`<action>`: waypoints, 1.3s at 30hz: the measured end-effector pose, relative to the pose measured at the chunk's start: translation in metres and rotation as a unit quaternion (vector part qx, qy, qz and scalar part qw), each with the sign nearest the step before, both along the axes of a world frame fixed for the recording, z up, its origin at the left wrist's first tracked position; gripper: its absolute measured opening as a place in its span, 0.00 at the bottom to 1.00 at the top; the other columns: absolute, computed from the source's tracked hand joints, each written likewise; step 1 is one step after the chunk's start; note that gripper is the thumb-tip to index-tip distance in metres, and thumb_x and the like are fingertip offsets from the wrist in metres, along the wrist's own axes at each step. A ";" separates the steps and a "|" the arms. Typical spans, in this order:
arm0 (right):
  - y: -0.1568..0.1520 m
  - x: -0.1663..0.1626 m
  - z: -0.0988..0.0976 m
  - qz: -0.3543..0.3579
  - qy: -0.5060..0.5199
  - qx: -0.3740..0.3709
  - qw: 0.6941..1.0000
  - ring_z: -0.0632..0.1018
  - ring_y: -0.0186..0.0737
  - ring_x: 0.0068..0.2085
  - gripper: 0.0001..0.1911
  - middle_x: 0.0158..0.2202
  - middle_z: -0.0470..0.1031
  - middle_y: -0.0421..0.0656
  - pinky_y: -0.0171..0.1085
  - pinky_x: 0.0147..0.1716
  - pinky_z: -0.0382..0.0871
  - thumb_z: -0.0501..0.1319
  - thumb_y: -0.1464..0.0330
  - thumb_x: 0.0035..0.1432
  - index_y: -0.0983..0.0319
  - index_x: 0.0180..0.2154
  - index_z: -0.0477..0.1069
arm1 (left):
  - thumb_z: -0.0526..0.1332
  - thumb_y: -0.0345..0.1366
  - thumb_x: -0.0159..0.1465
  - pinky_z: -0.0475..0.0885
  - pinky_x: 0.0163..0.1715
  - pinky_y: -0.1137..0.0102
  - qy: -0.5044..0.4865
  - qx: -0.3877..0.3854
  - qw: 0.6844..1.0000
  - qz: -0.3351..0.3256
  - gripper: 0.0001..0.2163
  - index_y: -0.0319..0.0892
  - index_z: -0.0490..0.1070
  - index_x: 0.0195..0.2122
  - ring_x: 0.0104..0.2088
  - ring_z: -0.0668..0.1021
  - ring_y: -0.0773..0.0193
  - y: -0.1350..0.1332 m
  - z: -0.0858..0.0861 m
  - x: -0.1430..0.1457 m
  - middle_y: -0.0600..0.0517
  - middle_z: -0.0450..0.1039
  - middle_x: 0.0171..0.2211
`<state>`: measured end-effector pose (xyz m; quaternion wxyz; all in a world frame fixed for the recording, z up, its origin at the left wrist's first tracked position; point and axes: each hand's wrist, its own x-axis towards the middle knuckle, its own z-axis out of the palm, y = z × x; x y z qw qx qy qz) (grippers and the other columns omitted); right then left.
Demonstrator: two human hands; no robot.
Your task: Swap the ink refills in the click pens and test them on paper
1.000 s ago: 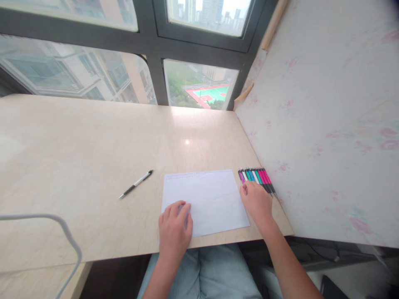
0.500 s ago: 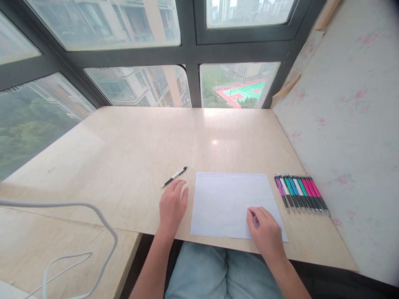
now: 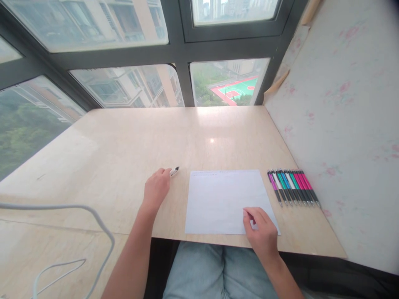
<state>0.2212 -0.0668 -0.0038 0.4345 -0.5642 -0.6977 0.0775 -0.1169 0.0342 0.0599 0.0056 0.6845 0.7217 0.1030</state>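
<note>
My left hand (image 3: 156,187) is closed over a white and black pen (image 3: 174,171) lying on the table, left of the paper. Only the pen's far end shows past my fingers; its tip and grip are hidden under the hand. My right hand (image 3: 261,229) rests on the lower right part of a white sheet of paper (image 3: 218,199). Its thumb and forefinger meet in a loose pinch, and nothing shows between them. Faint small writing runs along the top edge of the sheet.
A row of several pens (image 3: 293,187) in purple, white, green, blue and pink lies right of the paper, near the papered wall (image 3: 349,137). A grey-white cable (image 3: 102,222) loops at the lower left. Windows (image 3: 124,85) border the table's (image 3: 140,137) far side.
My left hand has moved up and left onto the pen, and its fingers have closed over it. My right hand stays on the paper. The whole view has shifted slightly.
</note>
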 end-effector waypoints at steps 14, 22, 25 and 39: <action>0.006 -0.049 0.047 0.128 0.573 -0.266 0.765 0.68 0.34 0.24 0.29 0.27 0.71 0.39 0.34 0.23 0.63 0.55 0.47 0.62 0.59 0.56 0.63 | 0.69 0.36 0.56 0.74 0.48 0.66 -0.848 -0.062 0.510 0.130 0.13 0.44 0.73 0.42 0.46 0.80 0.60 -0.090 -0.006 0.144 0.51 0.76 0.41; 0.015 -0.047 0.050 0.032 0.668 -0.279 0.690 0.59 0.26 0.20 0.15 0.20 0.64 0.35 0.28 0.18 0.52 0.66 0.56 0.57 0.62 0.35 0.75 | 0.69 0.35 0.56 0.74 0.48 0.67 -0.845 -0.019 0.517 0.137 0.11 0.44 0.73 0.40 0.47 0.79 0.61 -0.103 -0.013 0.185 0.50 0.77 0.44; 0.017 -0.048 0.048 0.028 0.698 -0.274 0.661 0.58 0.25 0.19 0.15 0.20 0.63 0.34 0.27 0.17 0.52 0.66 0.56 0.57 0.62 0.35 0.76 | 0.70 0.35 0.56 0.74 0.50 0.64 -0.817 -0.018 0.565 0.113 0.14 0.44 0.74 0.44 0.48 0.79 0.58 -0.104 -0.009 0.180 0.47 0.78 0.46; 0.014 -0.058 0.064 0.000 0.802 -0.315 0.507 0.69 0.23 0.25 0.10 0.32 0.78 0.41 0.20 0.22 0.68 0.72 0.64 0.51 0.63 0.33 0.78 | 0.67 0.33 0.59 0.76 0.46 0.58 -0.692 0.059 0.719 -0.021 0.05 0.44 0.81 0.36 0.44 0.81 0.53 -0.110 -0.012 0.161 0.46 0.81 0.41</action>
